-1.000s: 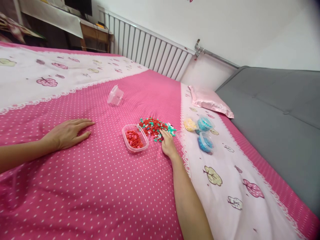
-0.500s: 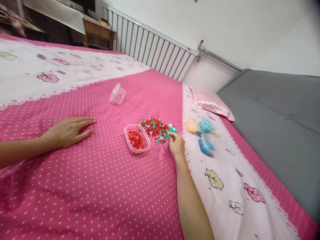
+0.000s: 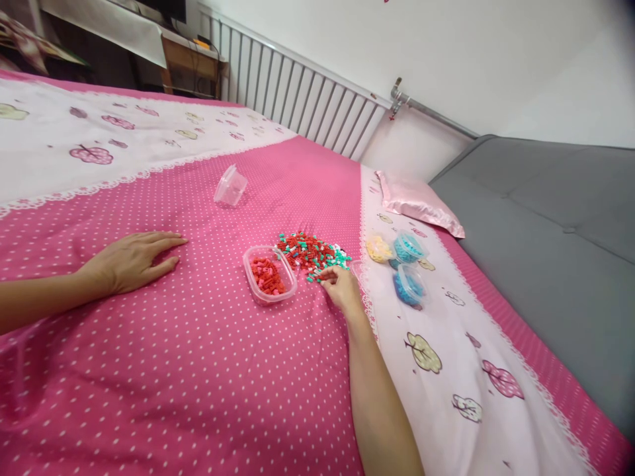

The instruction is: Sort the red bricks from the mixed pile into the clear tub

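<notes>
Left grip (image 3: 131,263) lies spread; right grip (image 3: 342,289) curls, pinch not discernible, at small red, green and white plastic-looking pieces (image 3: 307,252); a careless sweep could scatter them across pink polka-dot cloth (image 3: 223,370).

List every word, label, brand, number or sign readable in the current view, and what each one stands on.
None can be read.
Open container of red and pink pieces: no lettering visible.
Mixed pile of small pieces: too small to tell any markings.
Bedspread: printed trees and dots, no words visible.
Red mark on the wall: cut off by the top edge; cannot tell whether it is lettering.
</notes>
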Available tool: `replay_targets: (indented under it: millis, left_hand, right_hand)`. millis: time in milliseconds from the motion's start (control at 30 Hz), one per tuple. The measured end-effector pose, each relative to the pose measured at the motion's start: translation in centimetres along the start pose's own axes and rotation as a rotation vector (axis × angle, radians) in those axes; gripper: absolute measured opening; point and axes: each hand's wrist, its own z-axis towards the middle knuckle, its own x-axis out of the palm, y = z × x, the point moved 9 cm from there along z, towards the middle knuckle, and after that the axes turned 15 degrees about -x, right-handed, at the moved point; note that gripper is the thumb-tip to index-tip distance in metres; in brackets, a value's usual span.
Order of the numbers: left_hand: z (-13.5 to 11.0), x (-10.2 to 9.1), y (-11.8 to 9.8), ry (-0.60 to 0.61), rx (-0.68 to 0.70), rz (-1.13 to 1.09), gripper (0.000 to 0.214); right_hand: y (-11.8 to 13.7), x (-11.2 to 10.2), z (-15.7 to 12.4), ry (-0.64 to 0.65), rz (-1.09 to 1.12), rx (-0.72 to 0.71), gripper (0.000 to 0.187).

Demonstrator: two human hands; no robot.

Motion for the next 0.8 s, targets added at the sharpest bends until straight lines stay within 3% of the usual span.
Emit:
replay_targets:
  millis: [400, 600, 800]
  left_hand:
    - [0.1, 0.2, 0.2, 0.019, -0.012, 0.008, 0.063]
    - [0.0, 0.1, 0.0, 0.006, 0.002, 0.005, 0.063]
    - [0.0, 0.2, 0.1, -0.009, 0.012, 0.002, 0.062]
  right_hand:
    - [-0.2, -2.0, 0.0, -0.119, -0.054, 0.013, 0.023]
    - [0.7, -1.2, 0.0, -0.105, -0.049, 0.016, 0.005]
    - [0.9, -0.5, -0.3, -0.098, -0.076, 0.076, 0.019]
